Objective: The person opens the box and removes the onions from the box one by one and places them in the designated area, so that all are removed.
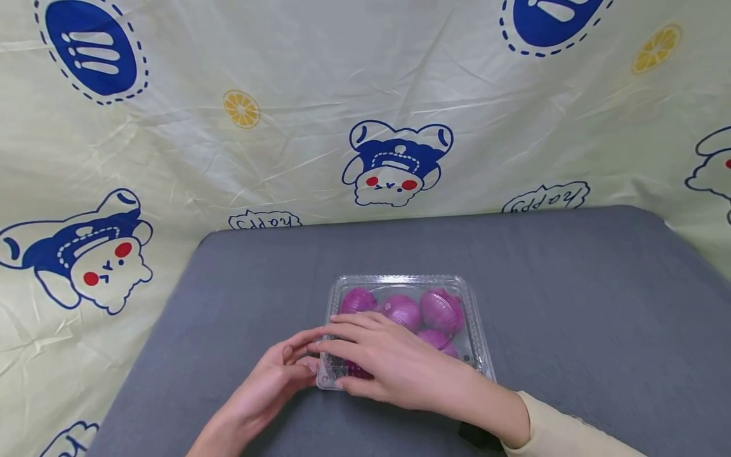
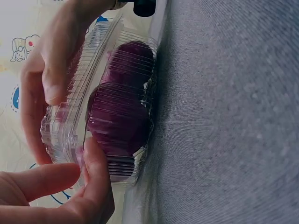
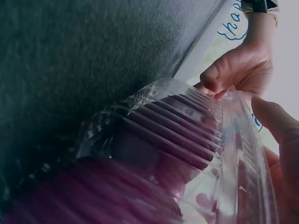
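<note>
A clear plastic clamshell container (image 1: 482, 336) with its lid down sits on the grey table, holding several purple onions (image 1: 401, 311). My left hand (image 1: 271, 381) is at its left side; in the left wrist view the thumb and bent fingers (image 2: 96, 161) pinch at the rim near the corner. Across the lid lies my right hand (image 1: 394, 362), fingers extended toward the left edge and thumb near the front left corner. Seen from the right wrist, ribbed side walls (image 3: 187, 126) cover the onions, and the left hand (image 3: 243, 67) meets the container's far corner.
The grey cloth-covered table (image 1: 571, 304) extends around the container. Behind and beside it hangs a pale sheet (image 1: 308, 57) printed with cartoon figures and orange slices. A dark band with a black device (image 2: 144, 7) is on the right wrist.
</note>
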The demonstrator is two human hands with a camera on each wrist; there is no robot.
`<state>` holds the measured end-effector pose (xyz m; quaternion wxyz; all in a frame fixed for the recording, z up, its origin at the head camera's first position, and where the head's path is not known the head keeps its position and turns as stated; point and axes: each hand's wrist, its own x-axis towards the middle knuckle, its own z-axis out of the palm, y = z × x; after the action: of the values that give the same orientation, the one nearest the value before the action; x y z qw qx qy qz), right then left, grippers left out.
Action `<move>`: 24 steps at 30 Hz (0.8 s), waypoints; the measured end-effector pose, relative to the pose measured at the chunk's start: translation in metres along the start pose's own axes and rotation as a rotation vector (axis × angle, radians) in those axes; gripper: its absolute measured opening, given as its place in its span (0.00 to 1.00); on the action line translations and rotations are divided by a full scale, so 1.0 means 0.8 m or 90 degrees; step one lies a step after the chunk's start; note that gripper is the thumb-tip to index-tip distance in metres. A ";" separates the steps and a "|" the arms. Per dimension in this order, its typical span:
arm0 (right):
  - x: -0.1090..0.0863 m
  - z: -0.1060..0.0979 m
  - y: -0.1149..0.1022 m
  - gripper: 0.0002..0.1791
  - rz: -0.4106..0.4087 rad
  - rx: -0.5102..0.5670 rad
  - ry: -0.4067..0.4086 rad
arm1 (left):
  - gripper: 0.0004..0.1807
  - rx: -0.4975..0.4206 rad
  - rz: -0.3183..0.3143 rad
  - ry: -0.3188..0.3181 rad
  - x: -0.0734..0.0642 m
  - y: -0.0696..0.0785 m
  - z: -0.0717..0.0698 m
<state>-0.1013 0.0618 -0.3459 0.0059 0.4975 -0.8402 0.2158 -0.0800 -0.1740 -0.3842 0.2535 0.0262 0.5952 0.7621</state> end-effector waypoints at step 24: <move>0.031 0.019 0.015 0.15 -0.081 -0.046 0.005 | 0.46 -0.092 -0.031 -0.113 0.001 -0.004 -0.002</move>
<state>-0.1209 0.0403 -0.3584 0.0409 0.5485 -0.8141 0.1865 -0.0800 -0.1744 -0.3875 0.3249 0.0607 0.5144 0.7913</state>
